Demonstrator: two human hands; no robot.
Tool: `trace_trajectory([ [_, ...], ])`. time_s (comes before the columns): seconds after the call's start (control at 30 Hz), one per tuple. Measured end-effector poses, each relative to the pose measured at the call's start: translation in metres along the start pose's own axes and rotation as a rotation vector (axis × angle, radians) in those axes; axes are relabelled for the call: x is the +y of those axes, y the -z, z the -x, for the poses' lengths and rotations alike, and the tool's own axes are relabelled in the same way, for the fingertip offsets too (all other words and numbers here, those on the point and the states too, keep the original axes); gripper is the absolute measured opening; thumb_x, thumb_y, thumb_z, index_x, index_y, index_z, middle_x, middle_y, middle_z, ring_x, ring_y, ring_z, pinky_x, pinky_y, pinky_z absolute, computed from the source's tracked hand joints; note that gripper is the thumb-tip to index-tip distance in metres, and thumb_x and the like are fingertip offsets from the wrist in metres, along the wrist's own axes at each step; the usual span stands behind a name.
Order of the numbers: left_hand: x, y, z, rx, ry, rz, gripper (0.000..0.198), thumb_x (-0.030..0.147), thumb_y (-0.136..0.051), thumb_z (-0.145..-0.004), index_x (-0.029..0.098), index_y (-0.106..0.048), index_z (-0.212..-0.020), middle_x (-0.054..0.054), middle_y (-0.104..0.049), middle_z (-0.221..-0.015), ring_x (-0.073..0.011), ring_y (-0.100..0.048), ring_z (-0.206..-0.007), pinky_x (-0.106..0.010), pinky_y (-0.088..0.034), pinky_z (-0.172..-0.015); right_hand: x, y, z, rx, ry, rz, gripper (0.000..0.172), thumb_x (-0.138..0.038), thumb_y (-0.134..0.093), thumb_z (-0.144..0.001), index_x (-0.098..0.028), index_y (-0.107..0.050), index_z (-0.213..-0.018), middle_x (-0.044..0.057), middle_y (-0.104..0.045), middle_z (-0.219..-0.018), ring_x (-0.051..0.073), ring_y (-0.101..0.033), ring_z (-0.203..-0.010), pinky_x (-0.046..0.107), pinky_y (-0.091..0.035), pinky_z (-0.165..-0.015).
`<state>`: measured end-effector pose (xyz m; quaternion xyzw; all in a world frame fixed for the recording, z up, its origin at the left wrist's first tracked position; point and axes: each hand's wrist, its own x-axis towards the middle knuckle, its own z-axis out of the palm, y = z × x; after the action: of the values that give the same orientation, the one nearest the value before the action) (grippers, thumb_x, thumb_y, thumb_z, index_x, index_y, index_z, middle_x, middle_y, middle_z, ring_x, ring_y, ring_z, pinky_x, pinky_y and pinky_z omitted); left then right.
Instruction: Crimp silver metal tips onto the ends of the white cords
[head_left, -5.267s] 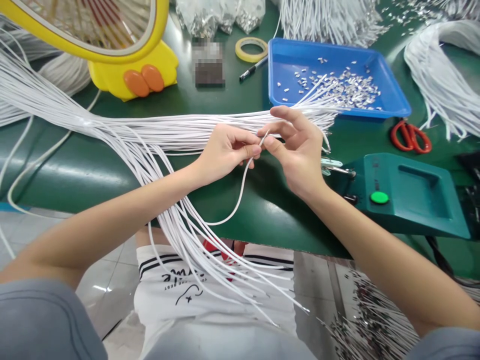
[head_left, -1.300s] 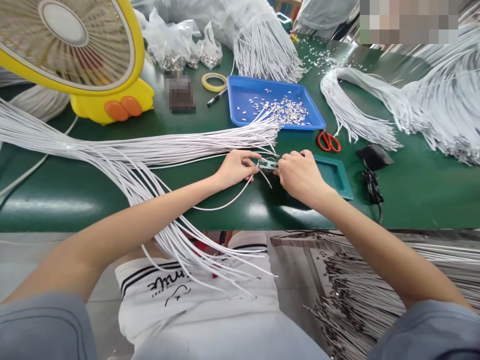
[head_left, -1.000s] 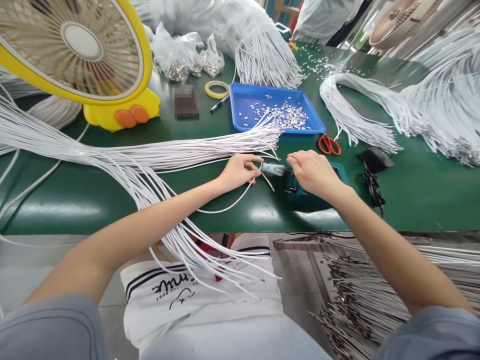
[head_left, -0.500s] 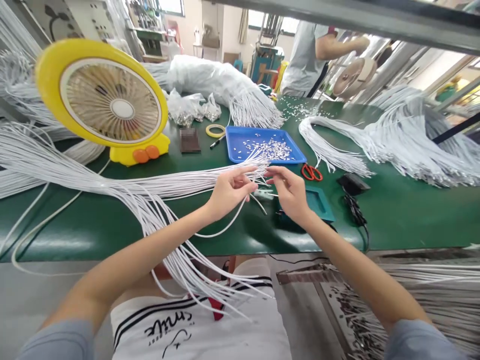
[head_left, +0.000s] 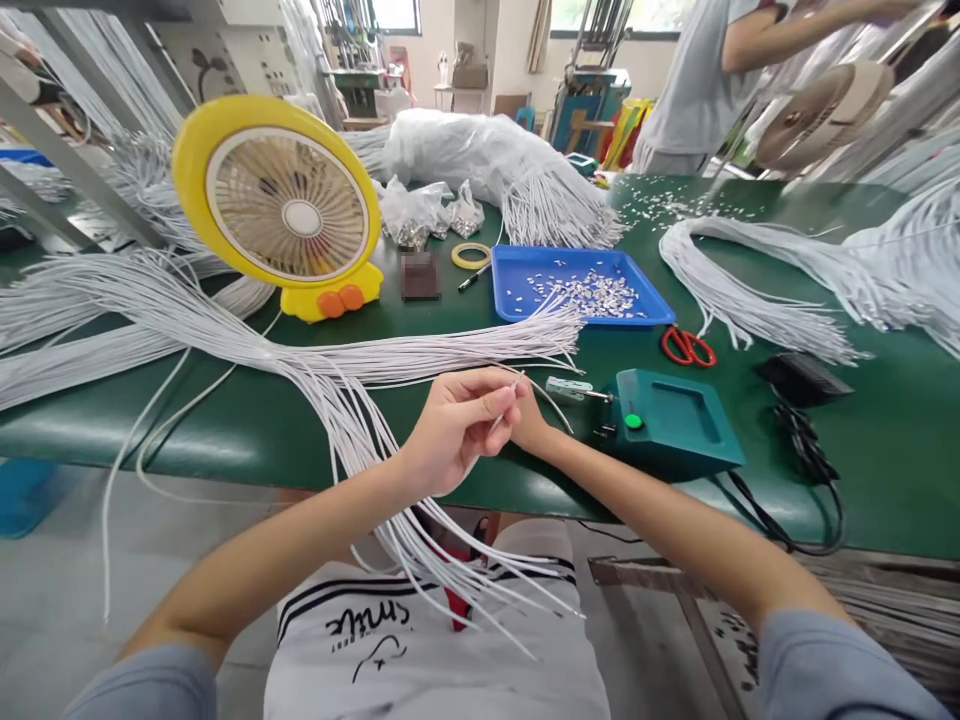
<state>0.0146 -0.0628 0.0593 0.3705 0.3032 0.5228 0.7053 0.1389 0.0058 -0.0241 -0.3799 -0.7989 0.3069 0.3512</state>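
In the head view my left hand [head_left: 450, 425] is closed in a pinch on a thin white cable, its tip poking up between thumb and forefinger. My right hand [head_left: 531, 415] is directly behind it; its fingers are hidden by the left hand. A bundle of white cables [head_left: 420, 352] lies on the table just beyond both hands, and another group [head_left: 420, 520] hangs over the table edge onto my lap. Right of my hands stands a green device [head_left: 675, 420] with a green button and thin prongs, and a pale clip [head_left: 568, 388] at its front.
A blue tray [head_left: 504, 290] holds many small metal pieces. Red-handled scissors [head_left: 688, 347], a black adapter [head_left: 801, 378] and yellow tape [head_left: 471, 256] lie around it. A yellow fan [head_left: 191, 190] stands left. More cables [head_left: 757, 290] lie right; a person [head_left: 686, 90] stands behind.
My right hand has moved left from in front of the green device to behind my left hand. The left hand has turned, showing a pinched cable end. The view has shifted left.
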Motion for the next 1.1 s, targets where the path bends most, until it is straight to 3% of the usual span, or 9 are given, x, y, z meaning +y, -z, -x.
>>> trace_trajectory([
  [0.23, -0.016, -0.006, 0.017, 0.016, -0.209, -0.218, 0.028, 0.042, -0.078, -0.074, 0.014, -0.074, -0.076, 0.0, -0.058, -0.056, -0.0015, -0.034, -0.037, -0.019, -0.026, -0.036, -0.005, 0.008, -0.002, 0.009, -0.019, -0.208, 0.02, -0.01, -0.047, -0.078, -0.018, -0.066, -0.081, 0.0, -0.066, -0.069, 0.014, -0.061, -0.066, 0.027, -0.051, -0.064],
  [0.4, -0.019, -0.015, 0.034, -0.026, -0.417, -0.566, 0.015, 0.028, -0.065, -0.085, 0.017, -0.07, -0.075, 0.0, -0.058, -0.057, -0.006, -0.043, -0.045, -0.02, -0.034, -0.042, 0.009, -0.004, -0.006, 0.054, -0.013, -0.262, 0.025, -0.01, -0.042, -0.077, -0.017, -0.067, -0.078, 0.001, -0.065, -0.068, 0.012, -0.059, -0.062, 0.025, -0.047, -0.063],
  [0.5, -0.027, -0.028, 0.045, -0.274, -0.56, -0.781, 0.016, 0.021, -0.058, -0.084, 0.02, -0.062, -0.068, -0.001, -0.057, -0.055, -0.0081, -0.045, -0.045, -0.021, -0.037, -0.043, 0.013, -0.008, -0.007, 0.064, -0.004, -0.288, 0.025, -0.011, -0.042, -0.076, -0.016, -0.067, -0.077, 0.001, -0.065, -0.067, 0.011, -0.056, -0.059, 0.025, -0.044, -0.06],
  [0.63, -0.057, -0.034, 0.062, -0.617, -0.567, -0.777, 0.016, 0.019, -0.055, -0.078, 0.023, -0.051, -0.063, 0.002, -0.052, -0.046, -0.0089, -0.043, -0.038, -0.023, -0.034, -0.036, 0.013, -0.008, -0.007, 0.066, 0.024, -0.289, 0.025, -0.012, -0.043, -0.075, -0.016, -0.068, -0.075, 0.001, -0.064, -0.066, 0.011, -0.054, -0.056, 0.025, -0.043, -0.058],
  [0.77, -0.085, -0.014, 0.088, -0.874, -0.385, -0.803, 0.013, 0.017, -0.059, -0.076, 0.022, -0.053, -0.066, 0.001, -0.062, -0.056, -0.0108, -0.058, -0.05, -0.023, -0.043, -0.045, 0.013, -0.007, -0.009, 0.095, 0.038, -0.269, 0.026, -0.013, -0.042, -0.075, -0.017, -0.068, -0.073, 0.001, -0.065, -0.065, 0.012, -0.055, -0.056, 0.026, -0.044, -0.059],
  [0.87, -0.073, 0.007, 0.093, -1.095, -0.441, -0.842, 0.005, 0.022, -0.061, -0.082, 0.019, -0.062, -0.077, -0.008, -0.074, -0.085, -0.0165, -0.069, -0.075, -0.023, -0.053, -0.063, 0.012, -0.007, -0.009, 0.099, 0.054, -0.231, 0.025, -0.013, -0.042, -0.075, -0.017, -0.067, -0.073, 0.001, -0.065, -0.065, 0.013, -0.056, -0.056, 0.027, -0.045, -0.06],
  [0.93, -0.048, 0.024, 0.077, -0.832, -0.537, -0.927, 0.007, 0.021, -0.058, -0.087, 0.019, -0.064, -0.084, -0.01, -0.074, -0.093, -0.0162, -0.07, -0.087, -0.023, -0.054, -0.077, 0.011, -0.007, -0.008, 0.168, 0.07, -0.193, 0.025, -0.013, -0.042, -0.076, -0.018, -0.066, -0.071, 0.002, -0.065, -0.065, 0.013, -0.056, -0.057, 0.027, -0.045, -0.06],
  [1.03, -0.008, 0.056, 0.025, -0.119, -0.693, -1.377, 0.011, 0.02, -0.057, -0.091, 0.018, -0.066, -0.086, -0.007, -0.071, -0.082, -0.0151, -0.066, -0.076, -0.027, -0.052, -0.075, 0.008, -0.006, -0.003, 0.325, 0.149, -0.131, 0.025, -0.013, -0.041, -0.079, -0.019, -0.064, -0.071, 0.002, -0.064, -0.067, 0.015, -0.058, -0.061, 0.028, -0.047, -0.064],
  [1.1, 0.009, 0.081, -0.012, 0.028, -0.582, -1.895, 0.015, 0.023, -0.056, -0.092, 0.014, -0.067, -0.094, -0.012, -0.07, -0.092, -0.0213, -0.065, -0.087, -0.033, -0.051, -0.078, 0.006, -0.006, 0.0, 0.342, 0.257, -0.098, 0.025, -0.013, -0.041, -0.082, -0.019, -0.063, -0.071, 0.003, -0.062, -0.066, 0.014, -0.057, -0.061, 0.028, -0.046, -0.063],
])
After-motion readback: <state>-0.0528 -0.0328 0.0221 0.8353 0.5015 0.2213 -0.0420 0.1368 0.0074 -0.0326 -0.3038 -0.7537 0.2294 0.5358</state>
